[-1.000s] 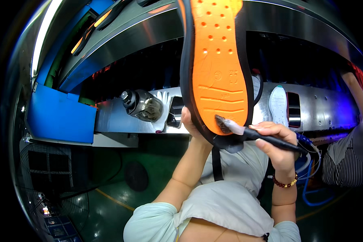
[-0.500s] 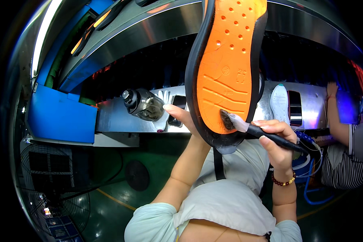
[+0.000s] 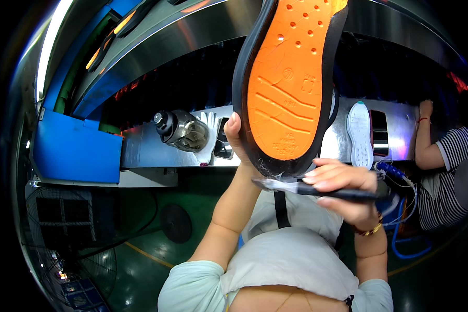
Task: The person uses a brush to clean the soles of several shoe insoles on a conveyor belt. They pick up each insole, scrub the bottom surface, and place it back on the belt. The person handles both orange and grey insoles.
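The left hand (image 3: 237, 136) is clasped round the heel end of a shoe (image 3: 288, 83), thumb showing at the black rim, the other fingers hidden behind it. The shoe stands up from that hand with its orange sole turned to the camera and its toe passing out of the top of the picture. Just right of the heel and a little below it, the right hand (image 3: 343, 190) pinches a dark-handled brush (image 3: 317, 189), fingers curled over the handle; the pale, wet-looking bristle end points left and touches the black rim at the heel.

The shoe looks light enough for one hand to carry upright. The sole is probably rubber, firm but slightly yielding, with moulded ridges that give some grip; the rim under the bristles seems glossy and may be slippery or tacky there. The heel, gripped from behind and clear of the wetted edge, looks the safest hold. The brush is slim and stiff, best held mid-handle as it is.

Beyond the left hand, a jar (image 3: 183, 130) lies on a steel shelf (image 3: 145, 151). Beyond the right hand a white sole (image 3: 360, 134) rests on the same shelf, and farther right another person's arm (image 3: 426, 140) reaches toward it.
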Action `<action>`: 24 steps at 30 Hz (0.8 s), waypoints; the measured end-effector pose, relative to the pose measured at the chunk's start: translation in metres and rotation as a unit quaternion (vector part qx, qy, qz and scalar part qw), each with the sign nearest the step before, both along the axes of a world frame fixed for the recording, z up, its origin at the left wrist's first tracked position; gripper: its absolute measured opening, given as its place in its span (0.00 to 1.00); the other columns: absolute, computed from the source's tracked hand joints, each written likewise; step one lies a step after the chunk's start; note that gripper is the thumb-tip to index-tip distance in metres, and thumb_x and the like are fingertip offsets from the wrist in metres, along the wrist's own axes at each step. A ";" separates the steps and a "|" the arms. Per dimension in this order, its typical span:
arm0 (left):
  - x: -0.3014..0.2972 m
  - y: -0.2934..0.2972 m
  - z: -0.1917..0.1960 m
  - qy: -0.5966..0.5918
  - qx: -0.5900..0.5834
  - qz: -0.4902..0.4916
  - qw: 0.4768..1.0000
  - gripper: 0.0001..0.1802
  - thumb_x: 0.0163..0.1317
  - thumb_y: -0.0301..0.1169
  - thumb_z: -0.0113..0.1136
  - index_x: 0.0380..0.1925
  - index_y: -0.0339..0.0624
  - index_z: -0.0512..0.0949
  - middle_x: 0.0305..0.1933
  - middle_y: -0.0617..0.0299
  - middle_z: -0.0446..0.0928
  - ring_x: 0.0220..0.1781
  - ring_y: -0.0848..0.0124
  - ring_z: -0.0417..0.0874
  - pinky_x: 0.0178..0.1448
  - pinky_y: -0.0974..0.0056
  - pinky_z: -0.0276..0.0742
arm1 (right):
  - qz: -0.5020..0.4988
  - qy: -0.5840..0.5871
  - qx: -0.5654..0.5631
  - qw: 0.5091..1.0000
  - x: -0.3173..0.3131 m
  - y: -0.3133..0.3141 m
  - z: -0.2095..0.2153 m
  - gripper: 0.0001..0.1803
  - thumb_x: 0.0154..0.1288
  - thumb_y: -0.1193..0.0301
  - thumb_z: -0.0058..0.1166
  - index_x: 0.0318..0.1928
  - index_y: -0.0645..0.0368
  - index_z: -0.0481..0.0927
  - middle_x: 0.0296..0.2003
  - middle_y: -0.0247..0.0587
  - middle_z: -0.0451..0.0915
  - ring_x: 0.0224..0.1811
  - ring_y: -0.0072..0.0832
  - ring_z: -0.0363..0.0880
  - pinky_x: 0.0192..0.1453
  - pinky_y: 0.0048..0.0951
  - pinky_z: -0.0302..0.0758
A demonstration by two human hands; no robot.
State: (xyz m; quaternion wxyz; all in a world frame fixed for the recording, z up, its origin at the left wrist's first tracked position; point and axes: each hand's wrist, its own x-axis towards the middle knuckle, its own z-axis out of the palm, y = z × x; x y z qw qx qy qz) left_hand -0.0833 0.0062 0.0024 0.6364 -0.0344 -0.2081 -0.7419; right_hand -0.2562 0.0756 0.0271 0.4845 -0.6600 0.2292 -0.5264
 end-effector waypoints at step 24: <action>0.017 -0.021 0.021 -0.184 0.130 -0.258 0.940 0.24 0.51 0.37 0.49 0.45 0.29 0.69 0.42 0.45 0.74 0.40 0.61 0.79 0.46 0.61 0.76 | 0.175 0.233 -0.123 0.949 -0.024 -0.045 0.031 0.08 0.45 0.79 0.59 0.30 0.63 0.79 0.29 0.44 0.80 0.33 0.34 0.80 0.36 0.27 0.75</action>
